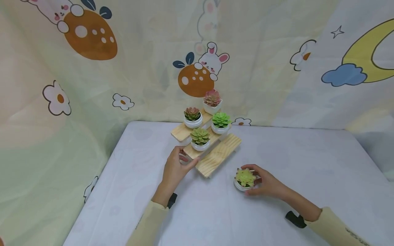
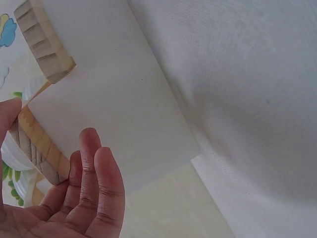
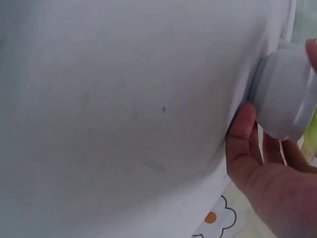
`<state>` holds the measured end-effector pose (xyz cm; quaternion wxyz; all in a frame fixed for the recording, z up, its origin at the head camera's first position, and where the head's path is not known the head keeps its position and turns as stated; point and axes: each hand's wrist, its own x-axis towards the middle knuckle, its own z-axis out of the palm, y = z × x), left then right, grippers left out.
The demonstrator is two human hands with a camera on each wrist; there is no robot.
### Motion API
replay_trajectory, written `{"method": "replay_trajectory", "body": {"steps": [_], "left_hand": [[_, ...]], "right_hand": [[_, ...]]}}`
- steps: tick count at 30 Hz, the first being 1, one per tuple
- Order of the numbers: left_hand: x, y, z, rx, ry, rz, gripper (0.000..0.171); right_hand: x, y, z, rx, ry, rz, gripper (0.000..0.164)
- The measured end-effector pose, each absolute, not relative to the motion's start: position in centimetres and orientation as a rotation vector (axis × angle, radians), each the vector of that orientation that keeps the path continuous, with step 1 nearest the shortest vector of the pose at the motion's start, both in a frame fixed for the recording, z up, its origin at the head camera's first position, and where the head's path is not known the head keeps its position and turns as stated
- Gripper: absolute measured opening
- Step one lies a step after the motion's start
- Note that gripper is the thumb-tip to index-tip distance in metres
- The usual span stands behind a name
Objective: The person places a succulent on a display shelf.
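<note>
My left hand [image 1: 174,169] grips the near-left end of the middle plank of a stepped wooden plant stand [image 1: 220,153]. In the left wrist view, the thumb and curled fingers lie on either side of that plank end [image 2: 42,148]. My right hand [image 1: 267,183] holds a small white pot with a yellow-green succulent [image 1: 245,177], to the right of the stand. The right wrist view shows the fingers around the white pot [image 3: 282,94], its base close to the tablecloth. A light green succulent [image 1: 200,136] and a bright green succulent [image 1: 221,120] stand on the middle plank.
On the rear plank are a reddish-green succulent [image 1: 192,114] and a pink succulent [image 1: 212,98], both in white pots. The stand's front plank is bare wood. A white cloth covers the table [image 1: 295,157]; a curtain printed with cartoons [image 1: 147,68] hangs behind it.
</note>
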<state>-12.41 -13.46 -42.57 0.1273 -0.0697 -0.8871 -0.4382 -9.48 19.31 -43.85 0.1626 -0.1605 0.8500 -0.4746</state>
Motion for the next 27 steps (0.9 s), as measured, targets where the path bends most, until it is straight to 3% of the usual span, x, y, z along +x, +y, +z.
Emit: {"method": "replay_trajectory", "body": {"steps": [18,27], "left_hand": [[-12.34,-13.42,-42.53,-0.196,-2.591,-1.285,0.054],[-12.41,-13.41,-42.52,-0.199,-2.594,-1.270,0.056]], "right_hand": [[-9.34,19.33,-44.38,-0.441,2.447,-1.337,0.076],[-9.29,18.92,-44.05,-0.341,2.473,-1.309,0.084]]}}
